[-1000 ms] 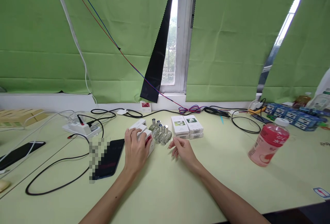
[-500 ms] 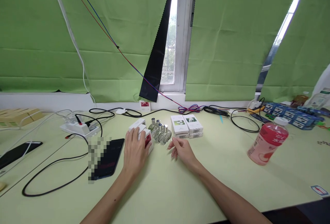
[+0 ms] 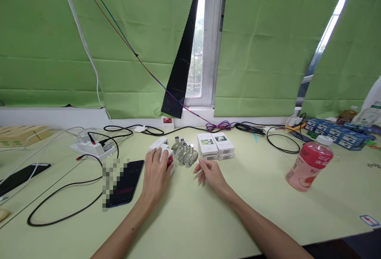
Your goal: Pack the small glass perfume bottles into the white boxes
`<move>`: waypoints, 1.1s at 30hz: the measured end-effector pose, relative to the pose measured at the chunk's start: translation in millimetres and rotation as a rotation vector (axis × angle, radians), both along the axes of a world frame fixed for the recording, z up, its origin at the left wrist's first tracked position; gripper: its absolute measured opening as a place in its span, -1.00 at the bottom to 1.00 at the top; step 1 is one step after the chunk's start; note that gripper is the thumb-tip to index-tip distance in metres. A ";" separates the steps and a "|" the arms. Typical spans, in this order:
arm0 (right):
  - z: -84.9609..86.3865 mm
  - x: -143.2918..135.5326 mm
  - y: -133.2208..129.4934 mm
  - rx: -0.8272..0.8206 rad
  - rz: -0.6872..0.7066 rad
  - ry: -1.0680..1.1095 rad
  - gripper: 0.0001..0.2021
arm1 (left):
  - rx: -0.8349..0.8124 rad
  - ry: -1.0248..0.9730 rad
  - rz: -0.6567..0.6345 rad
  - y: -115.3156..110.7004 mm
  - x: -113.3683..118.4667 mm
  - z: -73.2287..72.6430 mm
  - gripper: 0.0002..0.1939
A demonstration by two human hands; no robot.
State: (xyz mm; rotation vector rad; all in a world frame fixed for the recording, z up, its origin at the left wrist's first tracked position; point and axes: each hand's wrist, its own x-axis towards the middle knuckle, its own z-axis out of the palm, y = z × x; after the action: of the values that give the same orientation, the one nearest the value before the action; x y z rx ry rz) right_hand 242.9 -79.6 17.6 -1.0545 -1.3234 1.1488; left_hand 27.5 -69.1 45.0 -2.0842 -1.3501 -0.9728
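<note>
My left hand (image 3: 155, 174) is closed over a small white box (image 3: 170, 160) with a red picture on its side, thumb along its right side and fingers across the top. Just behind it sits another white box (image 3: 158, 143), partly covered by my fingers. Several small glass perfume bottles (image 3: 186, 155) with silver caps stand grouped to the right of the boxes. My right hand (image 3: 210, 172) lies on the table in front of the white boxes with flower pictures (image 3: 207, 144). Its fingers are loosely curled and apart, holding nothing.
A dark phone (image 3: 126, 183) lies left of my left arm. Behind it are a power strip (image 3: 91, 147) and black cables. A pink drink bottle (image 3: 309, 165) stands at right, with blue packages (image 3: 336, 134) beyond it. One small box (image 3: 167, 122) leans against the wall.
My left hand has shifted the held white box slightly left and back, closer to the box behind it. My right hand and the perfume bottles have stayed put.
</note>
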 end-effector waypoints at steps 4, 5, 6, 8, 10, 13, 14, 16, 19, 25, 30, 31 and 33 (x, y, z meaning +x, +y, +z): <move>0.8 -0.1 -0.4 0.000 0.000 -0.005 -0.37 | 0.010 0.025 0.029 0.6 -0.1 0.3 -0.74; 0.6 -0.1 -0.3 0.002 -0.002 -0.008 -0.37 | 0.010 0.026 0.033 0.7 -0.1 0.4 -0.74; 0.1 -0.1 -0.1 0.004 -0.002 -0.011 -0.37 | 0.010 0.026 0.035 0.9 0.0 0.5 -0.73; -1.2 0.0 0.6 0.004 -0.006 -0.017 -0.36 | 0.011 0.026 0.037 1.2 0.1 0.8 -0.71; -2.7 -0.1 1.6 0.004 -0.008 -0.022 -0.36 | 0.017 0.024 0.051 1.4 0.3 1.1 -0.68; -4.7 -0.1 3.0 0.002 -0.012 -0.028 -0.36 | 0.021 -0.016 0.086 1.1 0.6 1.7 -0.63; -5.4 0.0 3.4 0.001 -0.013 -0.031 -0.36 | 0.017 -0.036 0.096 0.8 0.9 1.8 -0.62; -7.1 0.4 4.3 -0.001 -0.020 -0.039 -0.36 | 0.009 -0.064 0.111 -0.1 1.5 1.7 -0.60; -9.8 1.1 5.9 -0.002 -0.026 -0.046 -0.37 | 0.009 -0.067 0.122 -1.5 3.1 0.7 -0.60; -11.4 1.7 8.6 0.017 -0.038 -0.065 -0.40 | 0.143 -0.106 0.086 -4.5 9.1 4.3 -0.57; -8.5 1.7 7.7 0.020 -0.059 -0.039 -0.42 | 0.398 -0.225 -0.140 -16.1 18.0 15.7 -0.61; -8.0 1.7 7.6 0.016 -0.066 -0.021 -0.43 | 0.436 -0.237 -0.201 -19.2 19.8 16.5 -0.62; -7.4 2.2 8.0 -0.004 -0.084 0.027 -0.45 | 0.456 -0.237 -0.316 -25.0 23.1 15.5 -0.65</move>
State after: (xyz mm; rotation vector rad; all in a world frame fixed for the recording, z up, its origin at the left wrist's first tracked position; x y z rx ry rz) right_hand 245.0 -71.6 10.1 -1.0839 -1.2449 1.0996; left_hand 50.6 -94.0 60.4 -1.8949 -0.8020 -1.5377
